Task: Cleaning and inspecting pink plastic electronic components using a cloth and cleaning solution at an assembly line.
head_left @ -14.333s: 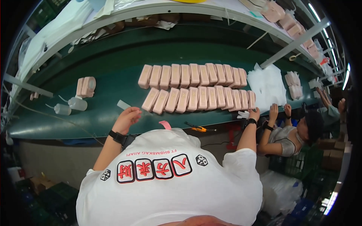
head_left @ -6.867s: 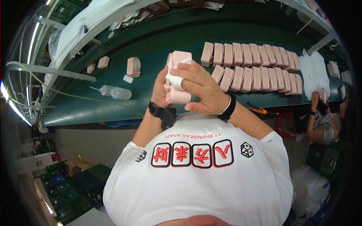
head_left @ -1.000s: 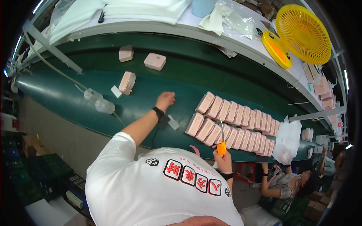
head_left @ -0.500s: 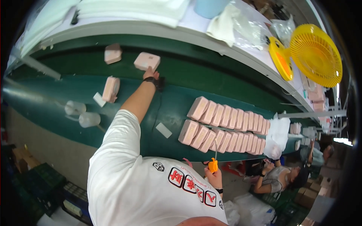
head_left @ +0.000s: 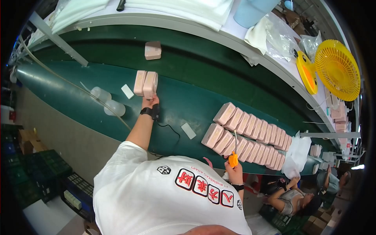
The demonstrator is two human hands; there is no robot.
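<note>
In the head view, two translucent bottles (head_left: pixel 114 107) with thin spouts stand at the left of the green table (head_left: pixel 172 103), touching or nearly so. Down on the floor at lower left, a dark crate (head_left: pixel 80 187) holds a row of pale blocks (head_left: pixel 72 199). A light blue bucket (head_left: pixel 254 13) stands on the shelf (head_left: pixel 211 33) above, near a yellow fan (head_left: pixel 337 70).

The left hand (head_left: pixel 150 101) is at the near end of a pink box (head_left: pixel 150 85), its fingertips against it; most of the fingers are hidden, so I cannot tell how far they are closed. That box stands close beside another of its kind, with a small white block (head_left: pixel 127 91) just to their left. The right hand (head_left: pixel 234 171), by the table's near edge, has its fingers wrapped around the orange handle of a tool (head_left: pixel 233 159), whose thin shaft points up across two rows of pink boxes (head_left: pixel 250 126).

The white shirt (head_left: pixel 164 211) carries bold red characters in four dark-edged tiles, a line of small red lettering and dice drawings. Small gold-toned marks show on the narrow faces of the rowed boxes.
</note>
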